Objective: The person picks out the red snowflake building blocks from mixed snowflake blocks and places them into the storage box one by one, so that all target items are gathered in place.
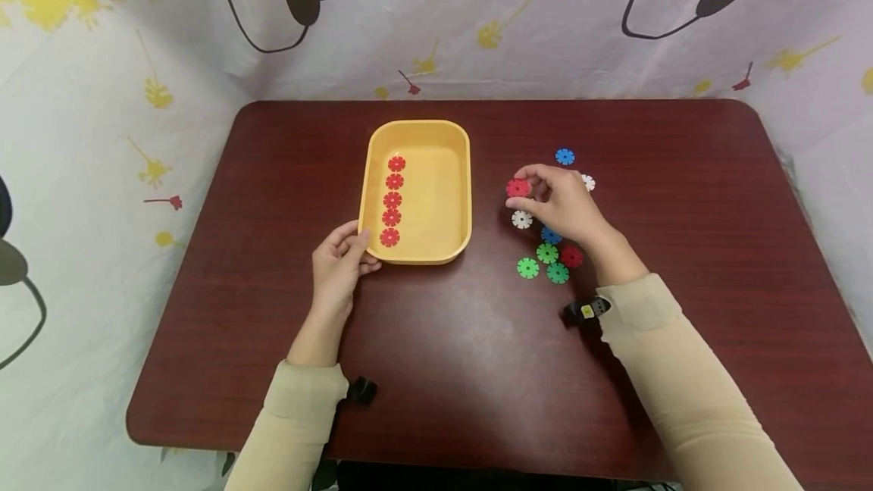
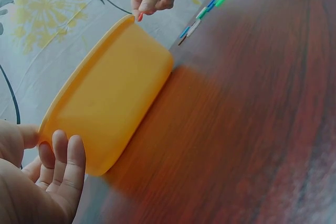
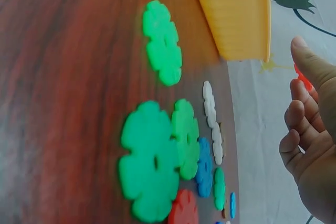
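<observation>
My left hand [image 1: 336, 264] grips the near left corner of a yellow plastic tray [image 1: 436, 195], its thumb at the rim and its fingers against the outer wall. Inside the tray, several red snowflake discs [image 1: 392, 200] form a line along the left side. To the right of the tray, my right hand [image 1: 566, 207] pinches a red snowflake disc [image 1: 517, 188] between thumb and fingers, raised off the table. In the right wrist view, only an edge of this red disc [image 3: 303, 78] shows behind the thumb. Beneath that hand lies a white disc [image 1: 521, 220].
Loose discs lie right of the tray: green [image 1: 528, 268], dark red [image 1: 571, 256], blue [image 1: 550, 235], and farther back another blue disc [image 1: 564, 157] and a partly hidden white one [image 1: 588, 182]. The dark wooden table [image 1: 477, 370] meets a patterned cloth [image 1: 477, 59] at the back.
</observation>
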The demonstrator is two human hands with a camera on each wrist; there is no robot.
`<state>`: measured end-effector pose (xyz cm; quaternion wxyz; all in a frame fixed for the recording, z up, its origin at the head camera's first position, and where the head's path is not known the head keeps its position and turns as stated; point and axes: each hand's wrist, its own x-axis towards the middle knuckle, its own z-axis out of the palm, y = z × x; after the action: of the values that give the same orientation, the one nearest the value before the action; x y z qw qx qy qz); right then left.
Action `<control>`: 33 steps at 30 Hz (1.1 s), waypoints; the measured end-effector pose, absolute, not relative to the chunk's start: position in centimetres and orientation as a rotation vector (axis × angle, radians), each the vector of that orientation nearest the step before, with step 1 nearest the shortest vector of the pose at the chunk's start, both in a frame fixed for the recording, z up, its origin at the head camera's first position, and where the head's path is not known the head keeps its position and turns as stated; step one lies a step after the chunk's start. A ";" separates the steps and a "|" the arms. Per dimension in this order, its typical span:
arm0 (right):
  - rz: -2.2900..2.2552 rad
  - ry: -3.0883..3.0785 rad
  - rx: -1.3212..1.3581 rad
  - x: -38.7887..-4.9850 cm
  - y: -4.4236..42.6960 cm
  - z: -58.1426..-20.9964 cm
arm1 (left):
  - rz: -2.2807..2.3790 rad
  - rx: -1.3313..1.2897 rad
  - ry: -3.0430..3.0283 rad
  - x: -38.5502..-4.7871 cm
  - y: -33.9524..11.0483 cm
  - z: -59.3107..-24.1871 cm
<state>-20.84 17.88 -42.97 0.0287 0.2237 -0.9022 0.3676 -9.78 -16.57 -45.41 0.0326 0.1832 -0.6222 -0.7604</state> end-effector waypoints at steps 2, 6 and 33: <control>1.151 -2.787 0.673 -21.0 17.7 -42.9 | -2.341 0.562 -1.912 -9.8 -16.6 -45.4; 1.182 -2.782 0.638 -21.2 17.2 -42.8 | -2.343 0.557 -1.907 -9.8 -16.5 -45.4; 1.365 -2.712 0.560 -23.9 13.6 -42.6 | -2.337 0.576 -1.902 -9.9 -16.5 -45.3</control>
<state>-23.89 13.59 -42.56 0.0272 0.1812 -0.8782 0.4419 -9.93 -16.46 -45.29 0.0369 0.1875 -0.6195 -0.7614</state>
